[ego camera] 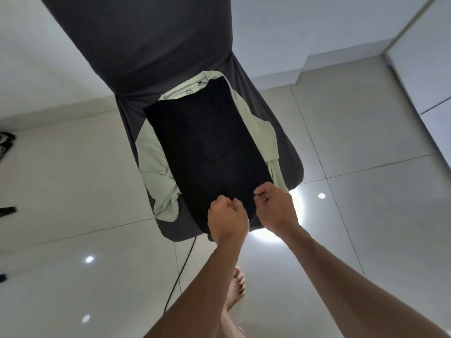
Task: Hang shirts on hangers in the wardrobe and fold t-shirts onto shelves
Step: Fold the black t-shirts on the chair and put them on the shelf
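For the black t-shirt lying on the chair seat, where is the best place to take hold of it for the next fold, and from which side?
Grip the black t-shirt at its near edge, one corner per hand, coming from the person's side. It lies flat as a long narrow strip on the pale green garment, with that end nearest. The left hand and right hand already pinch there, so it could probably be lifted and folded away.

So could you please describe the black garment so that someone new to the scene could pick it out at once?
Find the grey-covered chair standing on the white tiled floor. On its seat lies a pale green shirt, and over that a long black t-shirt, folded into a strip. It is the darkest piece, and its near edge is pinched by the left hand and right hand.
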Available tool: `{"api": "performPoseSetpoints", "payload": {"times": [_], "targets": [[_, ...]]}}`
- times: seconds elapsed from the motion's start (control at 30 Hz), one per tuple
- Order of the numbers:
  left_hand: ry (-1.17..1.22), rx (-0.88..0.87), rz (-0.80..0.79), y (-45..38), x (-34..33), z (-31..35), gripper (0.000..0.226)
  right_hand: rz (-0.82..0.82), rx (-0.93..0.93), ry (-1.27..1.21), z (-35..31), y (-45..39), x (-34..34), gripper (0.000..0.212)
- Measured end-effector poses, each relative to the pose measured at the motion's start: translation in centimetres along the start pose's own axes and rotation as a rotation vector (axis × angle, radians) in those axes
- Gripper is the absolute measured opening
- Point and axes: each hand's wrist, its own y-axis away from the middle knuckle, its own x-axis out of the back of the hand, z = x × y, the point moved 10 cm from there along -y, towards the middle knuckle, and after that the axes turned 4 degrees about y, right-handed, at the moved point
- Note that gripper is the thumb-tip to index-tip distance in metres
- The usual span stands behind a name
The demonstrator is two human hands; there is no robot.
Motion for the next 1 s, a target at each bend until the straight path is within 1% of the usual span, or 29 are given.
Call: {"api": "performPoseSetpoints", "payload": {"times": [0.07,0.13,0.17,0.2,0.23,0.27,0.3,0.33,0.4,0.43,0.47,0.57,0.67,0.73,0.77,0.8,0.83,0.87,0.9,0.93,0.97,1.0], "targets": [[0.188,0.048,0.057,0.9,0.2,-0.5,0.017,0.009,0.041,-0.012,-0.1,0.4,0.9,0.013],[0.311,0.078,0.041,2.1,-0.2,-1.4,0.010,0.034,0.063,-0.006,0.6,0.9,1.3,0.012],[0.379,0.081,-0.002,2.5,-0.7,-1.9,0.016,0.065,0.050,0.004,1.2,1.0,1.5,0.014],[0.408,0.072,-0.046,2.9,-1.4,-2.4,0.028,0.082,0.027,0.001,2.1,1.0,1.5,0.015],[0.390,0.054,-0.085,3.5,-2.1,-3.0,0.037,0.085,0.013,-0.002,2.8,1.1,1.3,0.015],[0.348,0.036,-0.120,4.0,-2.7,-3.3,0.039,0.080,-0.005,-0.002,3.7,1.0,1.0,0.015],[0.292,0.012,-0.148,4.4,-3.5,-3.8,0.032,0.075,-0.022,0.002,4.5,0.9,0.9,0.016],[0.257,-0.003,-0.156,4.7,-4.2,-4.3,0.024,0.063,-0.033,0.007,5.4,0.7,0.5,0.019],[0.237,0.008,-0.139,5.0,-5.2,-6.1,0.036,0.025,-0.053,0.034,7.2,0.5,-0.5,0.027],[0.257,0.023,-0.127,5.0,-5.6,-7.2,0.038,0.001,-0.066,0.035,8.2,0.4,-1.1,0.032],[0.283,0.030,-0.098,5.2,-5.9,-8.1,0.036,-0.031,-0.066,0.035,9.3,0.1,-2.1,0.037],[0.352,0.007,-0.069,5.4,-7.5,-10.7,0.013,-0.123,-0.043,-0.002,11.5,-0.6,-4.8,0.054],[0.345,-0.011,-0.072,4.5,-9.2,-12.4,0.013,-0.176,-0.031,-0.169,12.3,-1.6,-6.8,0.065],[0.305,0.000,-0.057,3.7,-9.8,-13.1,0.025,-0.203,-0.016,-0.305,12.4,-2.4,-8.0,0.069],[0.279,0.016,-0.037,3.3,-9.9,-13.5,0.027,-0.207,-0.019,-0.358,12.6,-2.8,-8.4,0.068],[0.268,0.048,0.020,3.2,-9.6,-14.2,0.024,-0.210,-0.025,-0.399,12.9,-3.0,-9.0,0.064],[0.294,0.104,0.138,3.1,-8.5,-15.4,0.019,-0.213,-0.030,-0.420,13.1,-3.1,-9.6,0.061],[0.375,0.167,0.284,3.2,-7.1,-16.7,0.015,-0.210,-0.036,-0.430,13.4,-3.2,-9.9,0.059],[0.469,0.231,0.395,3.1,-6.0,-18.1,0.013,-0.204,-0.034,-0.423,13.7,-3.2,-10.1,0.058],[0.519,0.271,0.437,2.8,-5.4,-19.2,0.025,-0.204,-0.025,-0.410,13.9,-3.2,-10.4,0.056],[0.493,0.266,0.397,1.9,-5.2,-19.8,0.041,-0.211,-0.012,-0.394,14.1,-3.1,-10.7,0.052],[0.427,0.217,0.321,0.7,-5.2,-20.0,0.050,-0.226,-0.008,-0.389,14.4,-3.1,-11.0,0.045]]}}
